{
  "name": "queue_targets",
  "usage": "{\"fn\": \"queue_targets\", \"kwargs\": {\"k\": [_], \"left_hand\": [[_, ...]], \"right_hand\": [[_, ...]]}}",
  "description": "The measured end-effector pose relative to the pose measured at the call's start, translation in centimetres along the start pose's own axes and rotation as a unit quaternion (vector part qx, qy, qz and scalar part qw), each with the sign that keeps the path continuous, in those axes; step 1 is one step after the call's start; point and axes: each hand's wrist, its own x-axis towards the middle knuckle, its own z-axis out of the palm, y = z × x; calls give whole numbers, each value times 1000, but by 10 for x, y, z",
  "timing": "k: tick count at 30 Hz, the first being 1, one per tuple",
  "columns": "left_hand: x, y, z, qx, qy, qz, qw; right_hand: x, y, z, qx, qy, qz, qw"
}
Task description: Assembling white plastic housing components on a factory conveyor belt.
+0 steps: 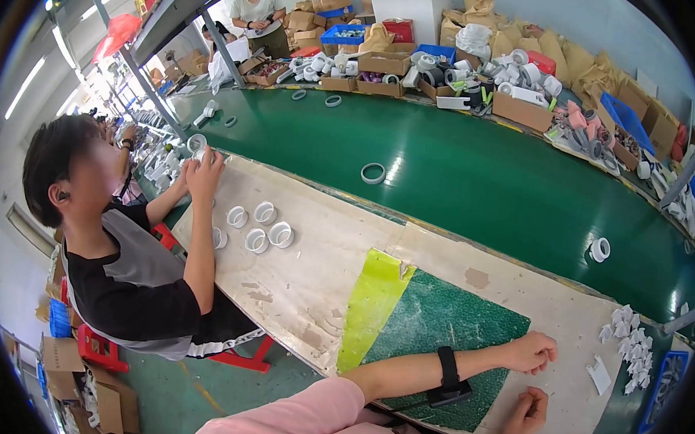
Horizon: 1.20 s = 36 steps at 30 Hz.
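My left hand (530, 353) rests over the worktable (432, 264), just past the right edge of a green mat (447, 322). Its fingers are loosely curled, with nothing visible in them. A black strap (448, 369) circles that forearm, below a pink sleeve. My right hand (526, 413) lies nearer to me at the lower edge, fingers curled in and no object showing. To the right of both hands are a flat white piece (599, 375) and a pile of small white pointed parts (631, 343).
A co-worker (145, 259) sits at the left holding a white round part (197, 144). Several white cups (257, 240) stand before them. Beyond the table runs a green conveyor belt (447, 165) with a grey ring (373, 173) and a white fitting (599, 249). A blue bin (650, 417) stands at right.
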Motion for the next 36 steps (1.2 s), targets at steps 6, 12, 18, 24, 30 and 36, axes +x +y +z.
{"fn": "queue_targets", "kwargs": {"k": [6, 12, 18, 24, 30, 36], "left_hand": [[1, -3, 0, -17, 5, 18, 1000], [4, -6, 4, -36, 11, 22, 999], [4, -7, 4, -36, 30, 5, 999], [3, -1, 4, -46, 27, -10, 999], [3, 0, 4, -54, 26, -12, 998], [5, -6, 6, -57, 39, 18, 997]], "right_hand": [[1, -4, 0, 5, -4, 14, 1000], [0, -1, 1, 9, 2, 14, 1000], [1, 5, 3, 12, -6, 13, 1000], [0, 5, 3, 3, -1, 12, 1000], [1, 4, 4, 22, -1, 29, 999], [1, 0, 4, 20, 2, 36, 999]]}}
